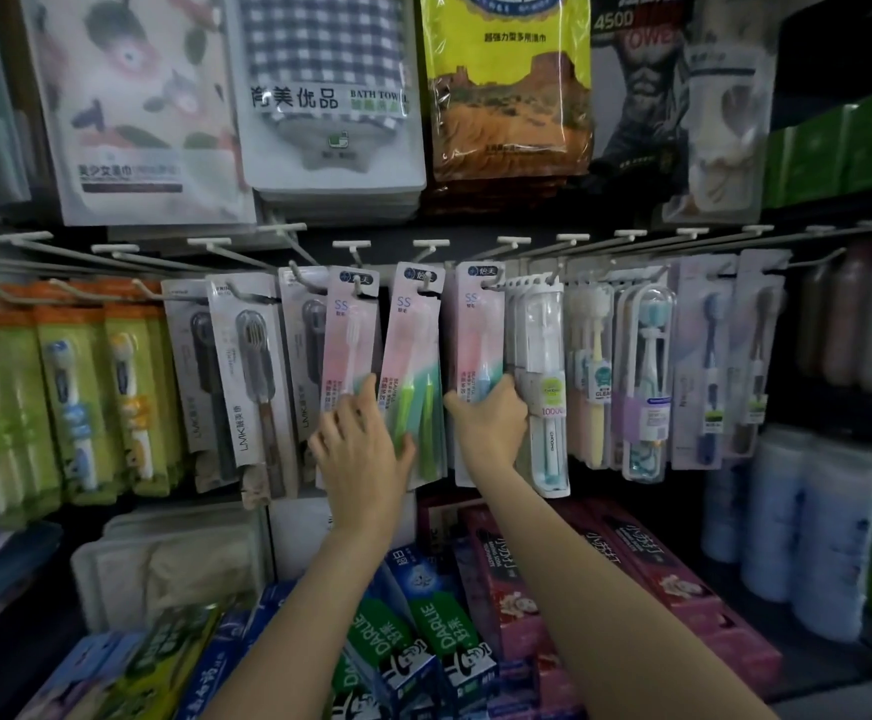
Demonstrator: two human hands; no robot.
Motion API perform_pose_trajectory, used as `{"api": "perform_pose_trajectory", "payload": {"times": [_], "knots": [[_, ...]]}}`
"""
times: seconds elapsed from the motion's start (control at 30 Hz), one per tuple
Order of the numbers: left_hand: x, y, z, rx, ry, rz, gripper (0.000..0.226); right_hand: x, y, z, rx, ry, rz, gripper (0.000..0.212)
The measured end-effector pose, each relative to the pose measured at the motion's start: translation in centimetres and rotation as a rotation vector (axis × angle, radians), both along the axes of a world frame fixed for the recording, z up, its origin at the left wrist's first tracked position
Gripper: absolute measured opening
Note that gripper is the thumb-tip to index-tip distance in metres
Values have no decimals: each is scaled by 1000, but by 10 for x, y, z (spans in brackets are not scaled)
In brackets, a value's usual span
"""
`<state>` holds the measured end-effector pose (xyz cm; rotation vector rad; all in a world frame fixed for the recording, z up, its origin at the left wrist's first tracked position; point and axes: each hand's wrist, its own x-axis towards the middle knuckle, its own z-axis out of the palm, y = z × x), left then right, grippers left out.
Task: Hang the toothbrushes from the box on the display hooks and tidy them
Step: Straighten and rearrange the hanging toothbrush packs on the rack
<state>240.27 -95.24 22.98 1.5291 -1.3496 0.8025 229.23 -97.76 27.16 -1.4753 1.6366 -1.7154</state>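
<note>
Tidying is judged in hand: the green pack (413,387) is pressed by the left hand (358,449) with fingers straight and apart, the blue pack (480,356) is clamped in the right hand (493,423), and squaring on the hooks (426,288) is called for next.

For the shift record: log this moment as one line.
stage: tidying hung packs | left hand: flat on tilted pink-green toothbrush pack | right hand: grips pink-blue toothbrush pack | both packs on white display hooks

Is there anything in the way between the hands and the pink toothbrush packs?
Nothing visible. The left hand already lies with straight fingers on the tilted green toothbrush pack, and the right hand grips the lower part of the blue toothbrush pack. Both packs hang on their hooks.
</note>
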Motion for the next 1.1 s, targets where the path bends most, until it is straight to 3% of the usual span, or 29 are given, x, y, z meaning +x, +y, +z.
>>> {"api": "perform_pose_trajectory", "payload": {"times": [0.57, 0.63, 0.77, 0.83, 1.0, 1.1], "knots": [[-9, 10, 1, 28, 25, -24, 74, -15, 24, 3, -18, 32, 56, 34], [-10, 10, 1, 36, 30, -20, 72, -16, 24, 2, -8, 35, 92, 42], [-12, 10, -2, 57, 54, -33, 71, -20, 25, -4, 56, 50, 220, 83], [-14, 10, -5, 43, 52, -26, 73, -20, 22, -8, 62, -25, 314, 89], [-18, 14, -9, -7, -11, -26, 74, -17, 12, -12, 51, -244, 455, 57], [-19, 15, -9, -45, -100, -61, 73, -14, 5, -14, 21, -258, 461, 53]]}}
